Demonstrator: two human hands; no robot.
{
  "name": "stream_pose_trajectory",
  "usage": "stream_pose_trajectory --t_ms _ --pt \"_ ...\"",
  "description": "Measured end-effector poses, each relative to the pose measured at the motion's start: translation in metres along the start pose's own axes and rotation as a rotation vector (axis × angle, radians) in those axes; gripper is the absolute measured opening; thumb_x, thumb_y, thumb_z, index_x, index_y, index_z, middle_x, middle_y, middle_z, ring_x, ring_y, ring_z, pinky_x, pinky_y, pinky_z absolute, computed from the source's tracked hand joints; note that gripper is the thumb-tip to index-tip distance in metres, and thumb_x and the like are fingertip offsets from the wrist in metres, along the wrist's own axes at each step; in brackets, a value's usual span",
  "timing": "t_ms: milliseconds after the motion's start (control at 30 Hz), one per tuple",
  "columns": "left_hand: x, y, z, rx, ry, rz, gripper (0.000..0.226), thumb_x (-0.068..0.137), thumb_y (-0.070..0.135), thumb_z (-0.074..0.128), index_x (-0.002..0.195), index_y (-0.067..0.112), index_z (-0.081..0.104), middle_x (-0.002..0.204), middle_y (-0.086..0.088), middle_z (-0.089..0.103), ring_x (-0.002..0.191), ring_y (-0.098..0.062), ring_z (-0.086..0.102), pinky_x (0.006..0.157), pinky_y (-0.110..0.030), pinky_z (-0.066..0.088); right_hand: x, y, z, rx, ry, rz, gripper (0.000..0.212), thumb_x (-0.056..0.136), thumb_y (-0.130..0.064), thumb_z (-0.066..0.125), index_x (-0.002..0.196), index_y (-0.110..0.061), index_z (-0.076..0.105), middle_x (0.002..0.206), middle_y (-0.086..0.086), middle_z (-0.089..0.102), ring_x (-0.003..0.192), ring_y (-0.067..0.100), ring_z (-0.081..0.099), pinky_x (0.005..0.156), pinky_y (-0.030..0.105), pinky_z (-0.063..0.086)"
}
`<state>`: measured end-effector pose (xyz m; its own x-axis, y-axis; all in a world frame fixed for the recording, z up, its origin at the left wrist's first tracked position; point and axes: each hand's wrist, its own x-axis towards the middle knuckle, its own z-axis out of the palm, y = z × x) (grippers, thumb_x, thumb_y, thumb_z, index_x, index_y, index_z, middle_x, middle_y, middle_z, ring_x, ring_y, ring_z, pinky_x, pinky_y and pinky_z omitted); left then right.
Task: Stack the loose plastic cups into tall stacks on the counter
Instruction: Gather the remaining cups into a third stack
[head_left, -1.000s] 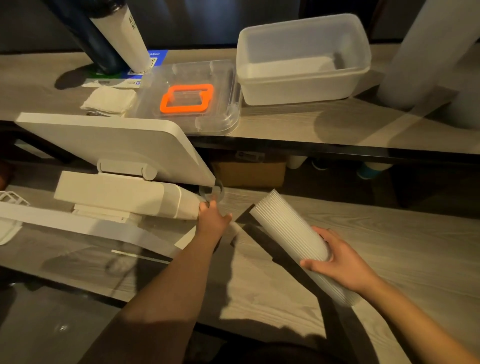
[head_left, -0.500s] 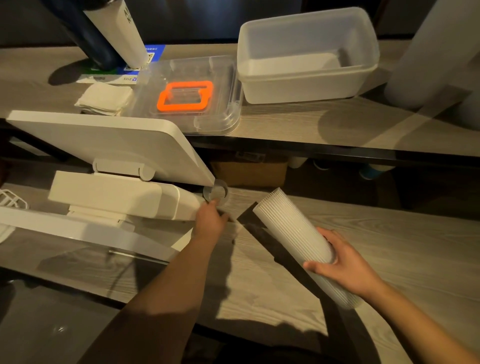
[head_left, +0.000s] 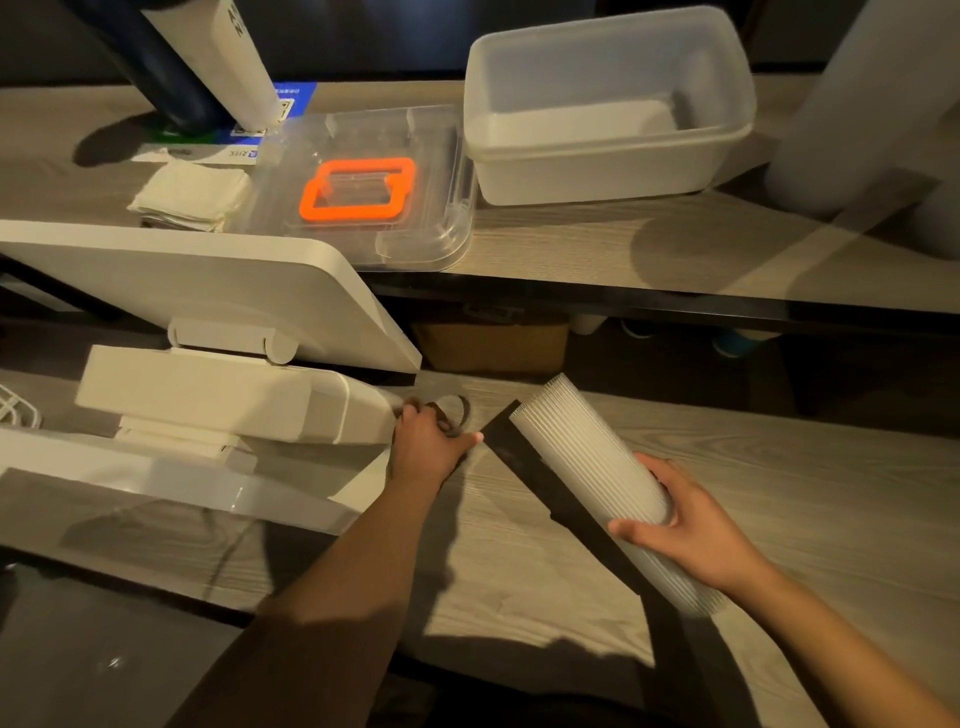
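Picking up strays: my left hand (head_left: 431, 447) pinches a loose cup (head_left: 453, 410) beside the stack (head_left: 597, 478) my right hand (head_left: 691, 535) grips; next, nest it.

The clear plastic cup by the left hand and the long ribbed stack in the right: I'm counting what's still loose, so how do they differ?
The single clear plastic cup is short and see-through; the long stack of nested plastic cups is tall and looks whitish and ribbed. The cup sits low beside the white terminal, the left hand pinching it; the stack is tilted, gripped by the right hand. Both are over the lower wooden counter.
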<state>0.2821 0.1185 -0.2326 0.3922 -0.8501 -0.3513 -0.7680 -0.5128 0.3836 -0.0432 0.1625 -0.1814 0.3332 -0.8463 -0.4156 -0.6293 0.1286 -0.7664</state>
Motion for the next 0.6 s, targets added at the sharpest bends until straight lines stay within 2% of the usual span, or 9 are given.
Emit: stream_pose_trajectory --t_ms 67,133,200,267,333,400,467,533,600 --pt "0.001 0.004 0.001 -0.033 -0.025 -0.004 0.053 0.067 0.052 0.085 0.099 0.016 0.062 0.112 -0.004 0.058 0.103 -0.02 0.059 0.093 -0.041 0.054 0.001 0.0 -0.001 -0.001 0.005 0.003 0.082 0.072 -0.052 0.081 0.137 -0.046 0.031 0.122 -0.029 0.04 0.111 -0.006 0.045 0.081 0.013 0.04" --pt "0.003 0.006 0.003 -0.079 -0.003 -0.003 0.052 0.07 0.04 0.087 0.106 0.014 0.061 0.11 -0.005 0.063 0.104 -0.021 0.062 0.093 -0.039 0.055 0.002 0.0 -0.002 -0.001 0.006 0.005 0.083 0.072 -0.053 0.081 0.138 -0.046 0.031 0.123 -0.029 0.039 0.111 -0.007 0.044 0.081 0.012 0.04" --pt "0.0 0.008 0.003 -0.139 0.02 -0.012 0.057 0.071 0.03 0.087 0.115 0.016 0.054 0.116 -0.008 0.063 0.112 -0.024 0.061 0.098 -0.041 0.052 0.001 -0.001 -0.003 -0.01 0.005 0.003 0.082 0.073 -0.053 0.08 0.138 -0.045 0.031 0.122 -0.03 0.039 0.111 -0.007 0.044 0.081 0.012 0.04" --pt "-0.002 0.01 0.004 -0.199 0.017 -0.015 0.074 0.069 0.027 0.087 0.127 0.018 0.043 0.126 -0.011 0.059 0.119 -0.027 0.056 0.103 -0.045 0.048 -0.001 -0.001 -0.004 -0.018 0.0 0.008 0.081 0.073 -0.053 0.08 0.137 -0.046 0.031 0.122 -0.029 0.039 0.111 -0.007 0.044 0.08 0.012 0.04" --pt "-0.002 0.011 0.006 -0.224 -0.011 -0.037 0.09 0.065 0.032 0.088 0.138 0.017 0.038 0.132 -0.012 0.057 0.124 -0.029 0.054 0.105 -0.046 0.047 -0.003 0.0 -0.005 -0.018 0.002 0.012 0.081 0.073 -0.053 0.08 0.138 -0.046 0.031 0.123 -0.027 0.04 0.112 -0.005 0.045 0.081 0.013 0.041" --pt "0.0 0.009 0.008 -0.229 -0.039 -0.054 0.096 0.058 0.051 0.082 0.138 0.016 0.044 0.129 -0.01 0.059 0.121 -0.028 0.056 0.102 -0.047 0.049 -0.005 0.003 -0.005 -0.01 0.009 0.017 0.083 0.073 -0.054 0.08 0.139 -0.045 0.031 0.125 -0.025 0.041 0.112 -0.002 0.045 0.084 0.015 0.041" --pt "-0.001 0.009 0.008 -0.262 -0.068 -0.075 0.085 0.058 0.056 0.077 0.13 0.017 0.054 0.126 -0.007 0.058 0.117 -0.027 0.057 0.1 -0.047 0.05 -0.007 0.005 -0.005 -0.011 0.014 0.024 0.083 0.073 -0.054 0.08 0.14 -0.044 0.031 0.127 -0.022 0.042 0.113 0.001 0.046 0.086 0.017 0.042" --pt "-0.009 0.014 0.004 -0.397 -0.071 -0.123 0.063 0.072 0.041 0.081 0.124 0.02 0.055 0.125 -0.005 0.053 0.115 -0.026 0.055 0.1 -0.045 0.048 -0.009 0.006 -0.005 -0.02 0.012 0.03 0.082 0.074 -0.052 0.08 0.138 -0.044 0.031 0.127 -0.019 0.043 0.112 0.002 0.046 0.085 0.017 0.042" --pt "-0.014 0.019 0.001 -0.585 -0.073 -0.182 0.053 0.08 0.031 0.08 0.123 0.022 0.05 0.123 -0.002 0.053 0.112 -0.023 0.055 0.095 -0.04 0.048 -0.01 0.006 -0.005 -0.025 0.009 0.032 0.081 0.074 -0.051 0.08 0.137 -0.045 0.03 0.126 -0.019 0.043 0.11 0.002 0.047 0.083 0.017 0.042"
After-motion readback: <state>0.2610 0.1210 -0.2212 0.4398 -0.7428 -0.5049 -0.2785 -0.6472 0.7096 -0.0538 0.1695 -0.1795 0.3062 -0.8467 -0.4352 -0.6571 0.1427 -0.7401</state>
